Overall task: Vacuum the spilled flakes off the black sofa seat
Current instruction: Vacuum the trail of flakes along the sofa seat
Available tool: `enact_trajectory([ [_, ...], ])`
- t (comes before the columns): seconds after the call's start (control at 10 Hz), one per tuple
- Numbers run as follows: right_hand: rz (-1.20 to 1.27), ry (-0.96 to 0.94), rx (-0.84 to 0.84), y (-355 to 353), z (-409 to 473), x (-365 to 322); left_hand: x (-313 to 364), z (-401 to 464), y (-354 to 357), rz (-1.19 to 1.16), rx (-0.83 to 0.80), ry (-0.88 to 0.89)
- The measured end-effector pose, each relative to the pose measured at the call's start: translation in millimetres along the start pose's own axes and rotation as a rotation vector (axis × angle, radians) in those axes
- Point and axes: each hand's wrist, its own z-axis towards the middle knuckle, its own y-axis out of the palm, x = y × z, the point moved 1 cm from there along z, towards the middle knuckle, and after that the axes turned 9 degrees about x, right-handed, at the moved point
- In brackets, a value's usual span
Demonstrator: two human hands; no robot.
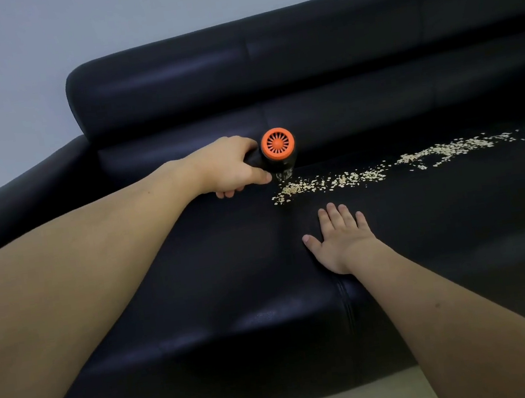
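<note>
In the head view, a small handheld vacuum (277,155) with an orange vented cap is gripped by the left hand (228,166), fingers curled round its dark body, and its brush end is set down at the near-left tip of the flakes (329,181), presumably so that the trail can be worked from one end. The flakes are spread in a long band across the black sofa seat (230,270), running off toward the right, so most of the job is judged undone. The right hand (338,239) is laid flat, fingers straight and holding nothing, on the seat just in front of the flakes, probably as a brace.
</note>
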Motion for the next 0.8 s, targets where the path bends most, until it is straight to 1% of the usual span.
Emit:
enact_trajectory([
  [0.2,-0.010,-0.003,-0.005,0.8,0.3,-0.8,-8.3,21.7,11.3,-0.042,-0.020,0.019],
  [0.5,-0.012,-0.008,-0.002,1.4,0.7,-1.2,-12.5,42.1,26.4,0.018,-0.009,0.064],
  [0.8,0.005,-0.011,0.008,2.1,0.1,1.0,-19.2,44.0,16.6,0.018,-0.007,0.025],
])
